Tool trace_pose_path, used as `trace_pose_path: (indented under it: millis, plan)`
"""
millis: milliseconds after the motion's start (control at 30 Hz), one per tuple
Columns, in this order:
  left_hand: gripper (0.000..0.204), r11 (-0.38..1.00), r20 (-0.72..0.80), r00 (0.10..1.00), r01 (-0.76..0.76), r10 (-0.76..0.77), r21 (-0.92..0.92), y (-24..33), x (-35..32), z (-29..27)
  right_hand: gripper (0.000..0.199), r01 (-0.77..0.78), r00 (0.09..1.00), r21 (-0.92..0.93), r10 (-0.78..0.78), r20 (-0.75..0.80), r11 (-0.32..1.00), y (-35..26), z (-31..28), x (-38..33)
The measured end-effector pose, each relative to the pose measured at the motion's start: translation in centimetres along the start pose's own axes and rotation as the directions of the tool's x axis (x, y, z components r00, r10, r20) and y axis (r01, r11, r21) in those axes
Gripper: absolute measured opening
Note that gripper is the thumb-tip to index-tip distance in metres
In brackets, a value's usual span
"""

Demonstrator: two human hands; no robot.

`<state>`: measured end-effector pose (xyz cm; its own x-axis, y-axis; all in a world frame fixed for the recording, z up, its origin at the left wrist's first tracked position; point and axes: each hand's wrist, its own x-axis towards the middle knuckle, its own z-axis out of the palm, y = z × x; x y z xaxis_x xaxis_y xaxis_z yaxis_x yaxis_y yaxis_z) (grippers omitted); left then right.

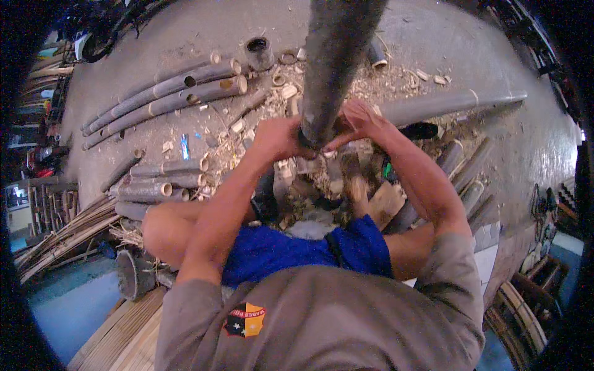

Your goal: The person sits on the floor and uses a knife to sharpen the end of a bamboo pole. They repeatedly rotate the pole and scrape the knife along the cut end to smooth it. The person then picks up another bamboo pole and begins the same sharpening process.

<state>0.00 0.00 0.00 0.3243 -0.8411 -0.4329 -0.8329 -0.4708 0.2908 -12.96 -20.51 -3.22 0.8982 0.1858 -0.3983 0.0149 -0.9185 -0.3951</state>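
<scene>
Fingers of left hand (278, 139) and right hand (359, 120) clench the thick grey upright bamboo pole (337, 62), steadying its lower end above the chip-strewn floor.

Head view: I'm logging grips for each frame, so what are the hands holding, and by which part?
Both hands, left hand and right hand, clasp the lower end of a thick upright bamboo pole.

The bamboo pole (337, 62) is dull grey-green, mottled darker. The cut bamboo sections (167, 93) are grey-brown with pale tan ends. The shorts (297, 250) are bright blue, the shirt (334, 321) grey-brown (its round badge (244, 319) black, red and orange).
</scene>
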Motion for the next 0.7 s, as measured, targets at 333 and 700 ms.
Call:
trace_pose_path:
  millis: [333, 700]
  plan:
    - [0.082, 1.0, 0.049, 0.999, -0.007, 0.007, -0.003, -0.4, -0.4, -0.3, 0.071, 0.051, 0.985, 0.139, -0.027, -0.169, 0.989, 0.8, 0.6, 0.8]
    - [0.071, 0.997, 0.006, 0.999, -0.037, 0.038, -0.062, -1.8, 1.1, 1.1, 0.067, 0.158, 0.954, 0.104, -0.125, -0.274, 0.982, 3.9, 4.7, 3.0]
